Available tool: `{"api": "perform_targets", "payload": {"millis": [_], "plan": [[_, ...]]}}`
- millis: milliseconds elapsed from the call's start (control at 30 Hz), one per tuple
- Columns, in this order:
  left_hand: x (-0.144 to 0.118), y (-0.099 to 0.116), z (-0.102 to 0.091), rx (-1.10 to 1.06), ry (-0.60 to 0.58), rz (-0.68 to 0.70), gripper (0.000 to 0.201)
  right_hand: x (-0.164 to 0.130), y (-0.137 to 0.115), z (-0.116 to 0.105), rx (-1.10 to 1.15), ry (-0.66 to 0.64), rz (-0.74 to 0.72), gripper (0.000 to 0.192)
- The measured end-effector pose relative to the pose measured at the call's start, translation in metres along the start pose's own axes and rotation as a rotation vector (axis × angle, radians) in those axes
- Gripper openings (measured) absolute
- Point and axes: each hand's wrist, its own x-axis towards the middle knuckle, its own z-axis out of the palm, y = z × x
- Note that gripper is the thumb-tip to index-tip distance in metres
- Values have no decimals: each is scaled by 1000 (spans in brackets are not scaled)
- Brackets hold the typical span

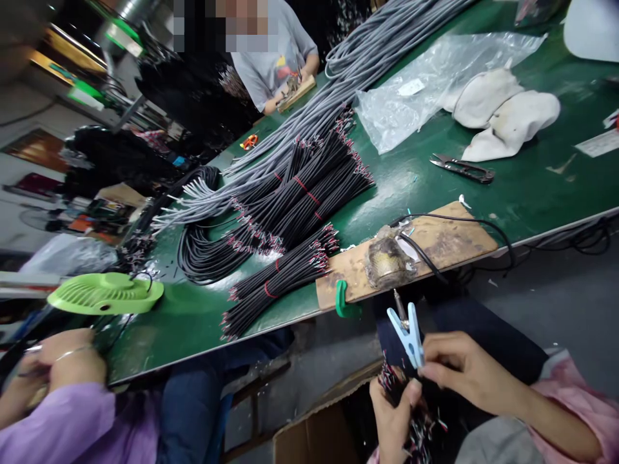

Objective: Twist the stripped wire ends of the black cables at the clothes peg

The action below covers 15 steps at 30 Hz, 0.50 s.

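Observation:
Low in the head view, my left hand [393,412] is closed round a bundle of black cables [397,386] with red and white wire ends sticking up. My right hand [459,370], just beside it, pinches the lower end of a light blue clothespin [409,335]. The clothespin's two legs spread upward in a V. A slim metal tip [399,303] stands behind these legs; what it belongs to is hidden. More loose wire ends [423,435] hang below my left hand, over a cardboard box [309,441].
On the green table [401,187] lie bundled black cables [309,187], grey cables [358,58], snips [464,169], white gloves [507,109] and a plastic bag [411,96]. A green clamp [344,299] grips a wooden board [449,238]. Co-workers sit left, near a green fan [106,293], and opposite.

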Motion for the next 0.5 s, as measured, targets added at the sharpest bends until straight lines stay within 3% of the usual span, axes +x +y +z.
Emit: {"api": "perform_targets", "payload": {"millis": [67, 133, 333, 500], "plan": [[-6, 2, 2, -38, -76, -31, 56, 4, -4, -1, -214, 94, -76, 20], [-9, 4, 4, -43, -111, -37, 56, 6, -7, 0, -298, 92, -141, 16], [-2, 7, 8, 66, -162, 37, 44, 6, -7, 0, -309, 111, -178, 20], [7, 12, 6, 134, -95, 85, 38, 0, 1, -4, -333, 129, -173, 20]]}}
